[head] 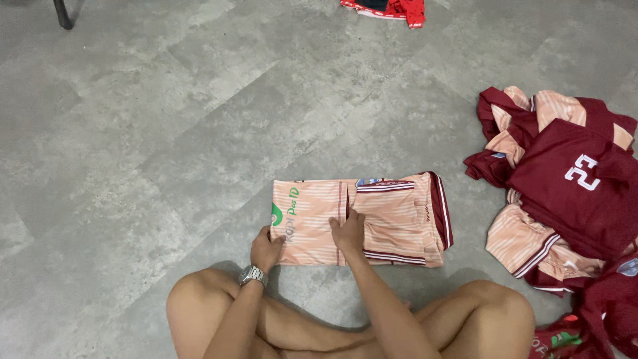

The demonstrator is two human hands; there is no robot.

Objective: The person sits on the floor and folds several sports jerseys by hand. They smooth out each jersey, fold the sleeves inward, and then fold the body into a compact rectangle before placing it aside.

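striped peach jersey (372,223), folded rect, both hands (347,233) flat

The jersey (319,223) under your hands is pale peach with thin lighter stripes, a green logo near its left end and maroon trim with white edging along the sleeve and hem at the right. Your watch (252,274) is silver. The pile (565,193) to your right mixes the same striped peach with solid maroon, one maroon piece carrying white numerals. The floor (166,133) is mottled grey in large tiles. At the top edge lies a bright red cloth (392,8) with a dark patch.
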